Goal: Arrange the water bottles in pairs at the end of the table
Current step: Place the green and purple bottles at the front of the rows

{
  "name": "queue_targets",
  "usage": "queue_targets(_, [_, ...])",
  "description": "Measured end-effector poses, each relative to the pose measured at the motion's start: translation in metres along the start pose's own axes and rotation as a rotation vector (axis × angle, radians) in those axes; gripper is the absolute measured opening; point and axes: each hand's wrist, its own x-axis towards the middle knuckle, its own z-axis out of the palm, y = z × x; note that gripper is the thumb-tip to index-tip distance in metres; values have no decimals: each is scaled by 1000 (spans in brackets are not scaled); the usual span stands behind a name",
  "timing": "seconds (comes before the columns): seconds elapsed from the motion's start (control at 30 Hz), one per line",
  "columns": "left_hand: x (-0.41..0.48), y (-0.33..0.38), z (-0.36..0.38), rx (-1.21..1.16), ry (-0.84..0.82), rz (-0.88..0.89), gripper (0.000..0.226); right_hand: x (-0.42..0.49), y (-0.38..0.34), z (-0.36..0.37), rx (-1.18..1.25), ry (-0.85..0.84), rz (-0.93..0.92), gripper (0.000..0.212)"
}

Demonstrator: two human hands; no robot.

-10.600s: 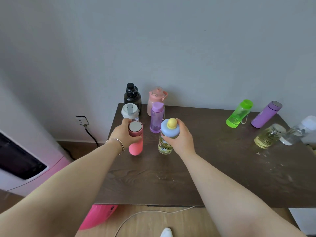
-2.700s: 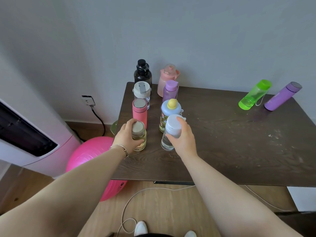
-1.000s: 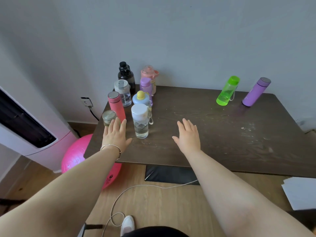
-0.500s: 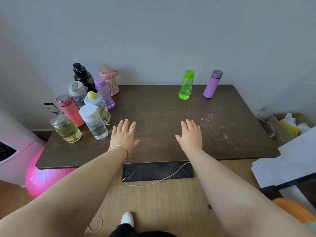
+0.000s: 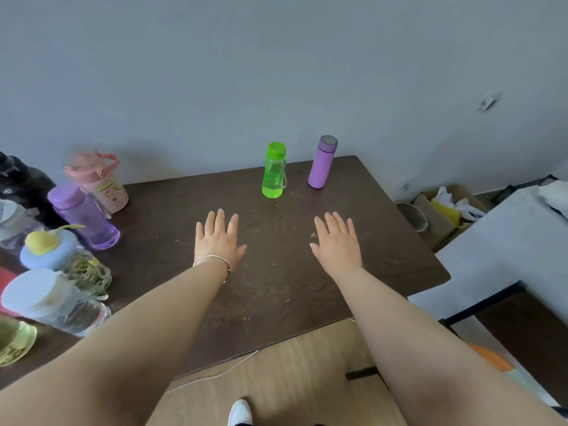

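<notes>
A green bottle and a purple flask stand upright side by side near the far edge of the dark table. My left hand and my right hand hover flat over the table's middle, fingers spread, holding nothing, a short way in front of those two. At the table's left end several bottles stand in two rows: a pink jug, a purple bottle, a blue-capped bottle with a yellow knob, a clear white-capped bottle, and others cut by the left edge.
A grey wall runs behind the table. To the right stand a cardboard box with bags and a white surface. A white cable lies on the wooden floor below the table's near edge.
The view has swung right, so the bottle rows sit at the left edge. Both open hands have moved forward over the table toward the green bottle and purple flask.
</notes>
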Motion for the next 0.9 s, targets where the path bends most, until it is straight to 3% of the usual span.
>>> queue_targets(0.17, [65,20,-13,-47,9,12,79,48,32,-3,90,39,183,66])
queue_targets(0.4, [139,59,-16,-209,-7,-85,86,135,81,9,216,68,276,70])
queue_targets(0.77, [234,119,-17,-676,-34,-374,98,278,120,29,592,3,228,86])
queue_targets(0.9, [259,128,-7,-804,-10,-448,97,314,120,39,727,-19,239,81])
